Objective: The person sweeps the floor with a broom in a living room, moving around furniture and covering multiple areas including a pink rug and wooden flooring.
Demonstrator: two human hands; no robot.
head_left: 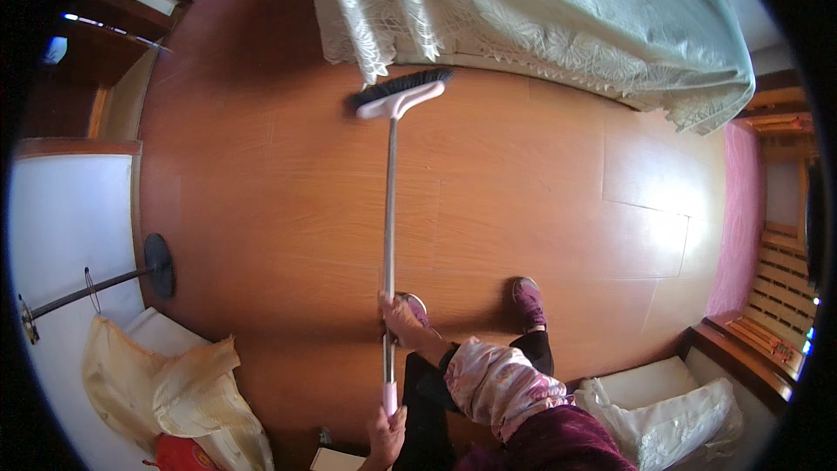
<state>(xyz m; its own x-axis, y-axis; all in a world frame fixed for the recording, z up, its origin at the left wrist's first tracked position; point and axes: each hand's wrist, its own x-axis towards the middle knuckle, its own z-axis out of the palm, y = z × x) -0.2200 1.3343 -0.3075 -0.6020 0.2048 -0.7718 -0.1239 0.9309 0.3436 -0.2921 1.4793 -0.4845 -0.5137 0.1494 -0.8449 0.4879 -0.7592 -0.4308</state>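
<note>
A broom with a metal pole (390, 209) reaches away from me across the wood-look floor (314, 209). Its pink head with black bristles (405, 86) rests near the hem of a pale lace cover (536, 26), slightly blurred. My right hand (402, 320) is closed around the middle of the pole, its arm in a patterned sleeve cover. Lower down, my left hand (387, 432) holds the pink grip (390, 398) at the pole's end.
A stand with a round dark base (159, 265) is by the left wall. Cream cloth (189, 386) and a red item (183, 453) lie at lower left. Lace cloth (680, 425) drapes a white piece of furniture at lower right. Pink fabric (742, 216) hangs at the right. My shoes (528, 301) stand on the floor.
</note>
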